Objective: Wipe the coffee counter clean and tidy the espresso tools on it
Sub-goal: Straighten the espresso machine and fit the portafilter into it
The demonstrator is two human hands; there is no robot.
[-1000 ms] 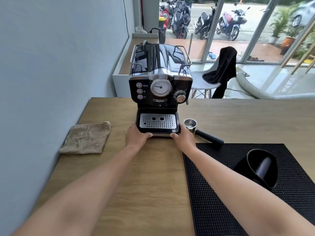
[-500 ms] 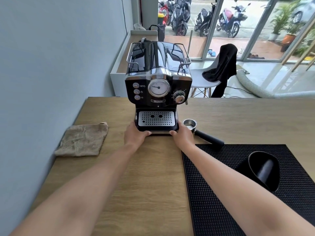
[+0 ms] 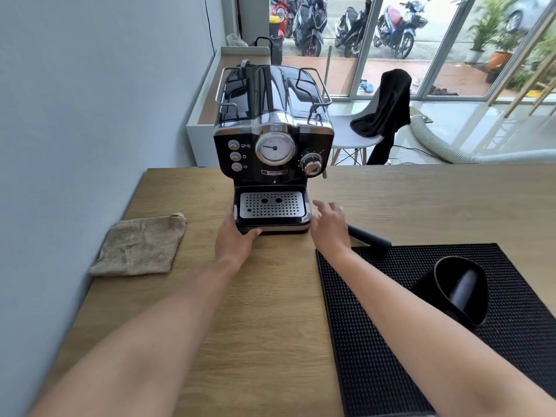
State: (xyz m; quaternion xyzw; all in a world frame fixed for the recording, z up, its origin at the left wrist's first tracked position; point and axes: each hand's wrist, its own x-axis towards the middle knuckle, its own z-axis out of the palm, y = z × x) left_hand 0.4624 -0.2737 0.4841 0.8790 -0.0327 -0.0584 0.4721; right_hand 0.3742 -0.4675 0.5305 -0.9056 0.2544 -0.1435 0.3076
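A black and chrome espresso machine point(image 3: 272, 136) stands at the back of the wooden counter point(image 3: 264, 296). My left hand point(image 3: 234, 240) grips the front left corner of its drip-tray base. Just right of the base hovers my right hand point(image 3: 329, 225), fingers spread and off the machine. It hides the basket end of the portafilter; only the black handle point(image 3: 371, 238) shows behind it. A folded beige cloth point(image 3: 140, 245) lies on the counter at the left.
A black rubber mat point(image 3: 391, 341) covers the counter's right front, with a black knock box point(image 3: 457, 291) lying on it. A grey wall runs close along the left. Behind the counter stand a white chair with a black garment point(image 3: 383, 109) and glass windows.
The espresso machine has slid a little toward the back of the counter. My right hand has let go of its base and moved right, over the portafilter's basket.
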